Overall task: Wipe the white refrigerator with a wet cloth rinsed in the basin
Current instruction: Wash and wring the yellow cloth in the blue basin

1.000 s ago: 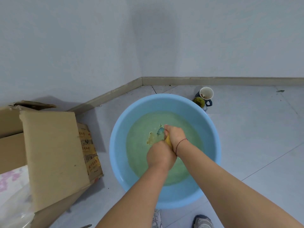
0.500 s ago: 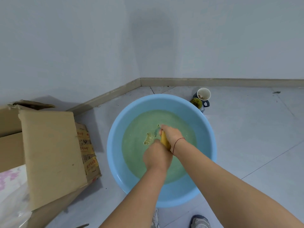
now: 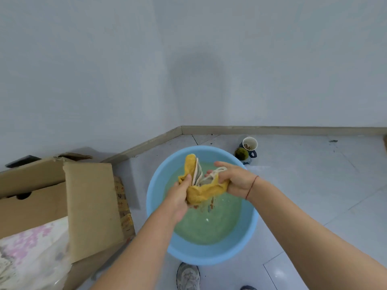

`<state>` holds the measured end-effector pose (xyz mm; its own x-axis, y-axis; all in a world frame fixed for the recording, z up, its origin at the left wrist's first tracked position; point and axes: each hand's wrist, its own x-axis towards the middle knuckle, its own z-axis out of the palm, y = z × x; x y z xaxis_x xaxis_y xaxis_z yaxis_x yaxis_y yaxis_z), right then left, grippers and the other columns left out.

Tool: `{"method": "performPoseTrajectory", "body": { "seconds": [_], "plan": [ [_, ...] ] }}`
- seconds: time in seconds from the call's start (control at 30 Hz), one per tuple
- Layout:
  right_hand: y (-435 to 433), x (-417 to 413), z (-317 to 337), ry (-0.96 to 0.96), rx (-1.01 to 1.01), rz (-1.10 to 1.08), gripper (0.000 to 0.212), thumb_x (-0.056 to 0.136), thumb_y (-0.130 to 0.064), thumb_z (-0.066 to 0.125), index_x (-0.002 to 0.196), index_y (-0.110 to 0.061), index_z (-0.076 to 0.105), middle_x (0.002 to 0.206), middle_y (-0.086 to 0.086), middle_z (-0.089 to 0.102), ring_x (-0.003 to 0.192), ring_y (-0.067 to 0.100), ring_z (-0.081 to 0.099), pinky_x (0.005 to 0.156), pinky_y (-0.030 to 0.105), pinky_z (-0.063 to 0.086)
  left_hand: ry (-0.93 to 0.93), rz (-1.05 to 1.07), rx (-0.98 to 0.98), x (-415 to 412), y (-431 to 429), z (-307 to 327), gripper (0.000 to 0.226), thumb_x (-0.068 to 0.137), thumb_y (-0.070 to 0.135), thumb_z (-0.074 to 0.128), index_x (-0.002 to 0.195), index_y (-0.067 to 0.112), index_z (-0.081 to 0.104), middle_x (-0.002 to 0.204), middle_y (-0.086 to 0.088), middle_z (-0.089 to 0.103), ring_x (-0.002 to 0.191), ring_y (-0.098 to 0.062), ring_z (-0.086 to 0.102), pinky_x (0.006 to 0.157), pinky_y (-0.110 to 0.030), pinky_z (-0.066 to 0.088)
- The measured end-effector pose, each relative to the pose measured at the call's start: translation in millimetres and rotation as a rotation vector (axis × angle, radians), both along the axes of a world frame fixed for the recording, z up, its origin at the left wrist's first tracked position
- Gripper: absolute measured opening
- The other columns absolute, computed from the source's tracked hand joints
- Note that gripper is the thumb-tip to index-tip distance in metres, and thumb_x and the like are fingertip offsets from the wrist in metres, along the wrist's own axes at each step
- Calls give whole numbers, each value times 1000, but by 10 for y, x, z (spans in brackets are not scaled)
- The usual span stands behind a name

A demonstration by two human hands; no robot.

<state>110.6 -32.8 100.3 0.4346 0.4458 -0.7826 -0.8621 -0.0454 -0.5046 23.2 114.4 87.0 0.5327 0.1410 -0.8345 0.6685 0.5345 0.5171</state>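
Note:
A wet yellow cloth [image 3: 201, 192] with a pale grey underside hangs bunched above the blue basin [image 3: 250, 233], which holds greenish water. My left hand [image 3: 178, 197] grips the cloth's left side. My right hand [image 3: 232, 180] grips its right end, fingers curled round the fabric. Drops fall from the cloth into the water. No refrigerator is in view.
An open cardboard box [image 3: 62, 197] with a flap up stands left of the basin, plastic-wrapped fabric [image 3: 27, 254] in front of it. A white cup [image 3: 249, 143] and a green ball-like thing [image 3: 241, 153] sit behind the basin near the skirting board. My shoe [image 3: 187, 277] is at the basin's near rim.
Both hands have lifted the cloth out of the water and spread apart, opening the bunched cloth. The view has tilted up toward the wall.

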Motion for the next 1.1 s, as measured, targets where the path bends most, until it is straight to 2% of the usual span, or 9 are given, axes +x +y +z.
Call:
{"method": "performPoseTrajectory", "body": {
  "seconds": [0.1, 0.17, 0.23, 0.3, 0.5, 0.57, 0.67, 0.87, 1.1],
  "plan": [
    [-154, 64, 593, -244, -70, 284, 63, 66, 18, 53, 124, -9, 55, 126, 17, 56, 107, 26, 58, 80, 34, 50, -77, 148, -63, 136, 122, 584, 22, 99, 32, 46, 110, 19, 61, 94, -1, 65, 87, -16, 59, 75, -36, 48],
    [-215, 71, 1020, -421, -186, 487, 49, 68, 12, 66, 110, -13, 63, 114, 10, 63, 108, 24, 61, 94, 35, 50, -174, 174, -75, 216, 137, 1017, 25, 99, 33, 44, 108, 19, 62, 95, -1, 68, 89, -15, 61, 75, -35, 48],
    [-221, 25, 1437, -549, -249, 574, 44, 76, -17, 77, 117, -19, 60, 120, 0, 63, 117, 18, 57, 106, 39, 43, -274, 139, -93, 279, 89, 1470, 28, 98, 34, 45, 109, 16, 64, 97, -4, 73, 89, -17, 67, 79, -37, 50],
    [-178, -21, 1904, -661, -229, 562, 70, 69, -49, 80, 129, -25, 52, 128, -7, 59, 123, 12, 52, 108, 38, 40, -342, 112, -92, 310, 1, 1958, 35, 92, 31, 53, 115, 8, 64, 103, -11, 73, 90, -22, 69, 84, -40, 54],
    [-173, -146, 3088, -626, -55, 156, 18, 85, -21, 69, 98, -8, 67, 92, 7, 74, 82, 16, 71, 70, 24, 57, -410, 23, 170, 291, -206, 3202, 36, 96, 31, 54, 112, -1, 61, 104, -19, 70, 93, -29, 69, 77, -39, 58],
    [-225, -104, 3612, -630, -65, 150, 25, 83, -26, 71, 97, -6, 67, 88, 8, 74, 82, 21, 71, 74, 32, 58, -455, 6, 322, 292, -225, 3784, 33, 98, 35, 50, 105, 5, 61, 102, -16, 70, 91, -27, 69, 74, -37, 57],
    [-283, -50, 4171, -654, -82, 141, 32, 83, -30, 71, 102, -5, 66, 96, 12, 73, 92, 28, 69, 85, 41, 57, -506, -25, 477, 264, -235, 4384, 30, 98, 41, 48, 102, 14, 60, 104, -10, 69, 95, -24, 67, 86, -42, 55],
    [-461, -71, 5479, -738, -40, 43, 36, 95, -38, 54, 107, -6, 64, 103, 14, 70, 96, 30, 67, 86, 45, 55, -621, -18, 448, 74, -258, 5711, 27, 97, 37, 52, 108, 15, 62, 108, -7, 68, 100, -23, 65, 85, -40, 55],
    [-748, -108, 6379, -776, -156, -140, 35, 99, -28, 45, 70, -10, 54, 63, 5, 54, 54, 18, 52, 59, 33, 54, -714, -18, 438, 76, -438, 6591, 28, 94, 28, 59, 115, 10, 63, 98, -6, 67, 86, -19, 64, 71, -30, 54]
  ]
}}
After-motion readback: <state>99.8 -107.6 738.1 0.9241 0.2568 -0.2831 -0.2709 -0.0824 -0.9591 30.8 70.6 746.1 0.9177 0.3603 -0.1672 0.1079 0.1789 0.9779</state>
